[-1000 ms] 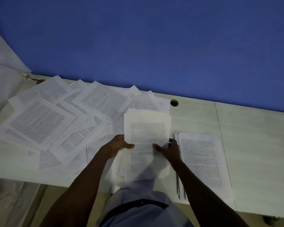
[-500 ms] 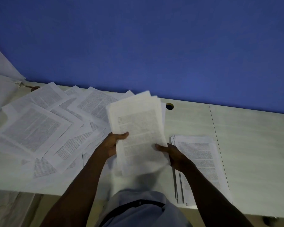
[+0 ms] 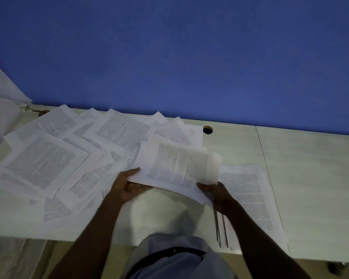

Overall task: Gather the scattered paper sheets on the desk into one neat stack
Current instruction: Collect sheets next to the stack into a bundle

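A bundle of printed sheets (image 3: 175, 168) hangs just above the desk (image 3: 310, 168), turned slantwise with its right end drooping. My left hand (image 3: 127, 186) grips its near left edge, thumb on top. My right hand (image 3: 216, 193) holds its near right corner from below. Several loose printed sheets (image 3: 48, 164) lie scattered and overlapping over the left half of the desk. A stack of sheets (image 3: 250, 198) lies on the desk just right of my right hand.
A blue wall rises behind the desk. A round cable hole (image 3: 208, 130) sits near the desk's back edge. A seam (image 3: 268, 178) splits the desk right of the stack. White cloth (image 3: 0, 101) hangs at the far left.
The held bundle has swung from upright to lying slantwise and lower, its top tipped toward the right. Both hands have shifted with it.
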The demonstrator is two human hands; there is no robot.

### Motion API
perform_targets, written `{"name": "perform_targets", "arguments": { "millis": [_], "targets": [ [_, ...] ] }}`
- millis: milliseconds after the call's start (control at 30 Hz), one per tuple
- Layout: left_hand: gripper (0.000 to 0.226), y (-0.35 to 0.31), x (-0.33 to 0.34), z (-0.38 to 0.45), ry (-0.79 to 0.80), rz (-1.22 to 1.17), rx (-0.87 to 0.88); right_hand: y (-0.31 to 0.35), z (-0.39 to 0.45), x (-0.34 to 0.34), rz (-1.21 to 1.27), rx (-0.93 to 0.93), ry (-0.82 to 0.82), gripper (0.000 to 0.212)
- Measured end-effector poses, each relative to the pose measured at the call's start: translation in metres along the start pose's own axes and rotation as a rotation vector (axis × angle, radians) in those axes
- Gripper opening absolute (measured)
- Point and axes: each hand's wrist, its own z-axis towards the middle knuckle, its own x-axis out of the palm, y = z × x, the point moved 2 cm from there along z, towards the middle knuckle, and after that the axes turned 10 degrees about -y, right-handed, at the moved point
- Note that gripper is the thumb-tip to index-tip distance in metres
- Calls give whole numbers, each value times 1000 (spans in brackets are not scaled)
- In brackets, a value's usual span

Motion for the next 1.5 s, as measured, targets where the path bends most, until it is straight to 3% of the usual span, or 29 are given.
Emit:
{"name": "perform_targets", "arguments": {
  "millis": [100,200,300,400,467,533,633,700,800,933,1000,1167,1233,1333,1400,1500],
  "targets": [
    [61,-39,-25,-17,98,122,-37,6,-2,-24,-97,-56,212,40],
    [69,-44,-11,-27,164,379,-21,7,1,-21,-169,-33,264,45],
    [51,-37,14,-26,211,567,38,14,-5,-3,-200,74,329,44],
    [49,-34,17,-15,173,660,58,20,-10,2,-245,58,330,38],
    [44,-30,21,-13,203,676,51,20,-12,-2,-222,96,328,45],
    [37,-25,26,-8,190,627,103,18,-15,-7,-34,170,274,46],
    [48,-10,34,0,57,375,216,12,-18,-16,512,253,151,52],
    [55,10,46,-1,28,225,266,6,-21,-14,576,248,106,59],
    [54,55,69,-5,24,176,267,3,-18,5,363,135,78,37],
    [46,78,85,-7,64,199,168,13,-10,-7,264,-16,-113,46],
    [44,63,83,-2,110,243,126,20,-15,-32,149,-41,-146,37],
    [38,67,117,-3,198,705,113,25,-19,-109,-151,-91,-197,46],
    [38,91,145,-6,192,827,167,27,-21,-124,-194,-78,-174,35],
    [17,127,175,2,71,878,310,24,-24,-152,-234,-123,-408,18],
    [11,149,188,9,3,966,368,11,-23,-176,-282,-137,-598,25],
    [12,178,202,10,-29,1111,430,-5,-28,-203,-377,-136,-716,31]
  ]
}}
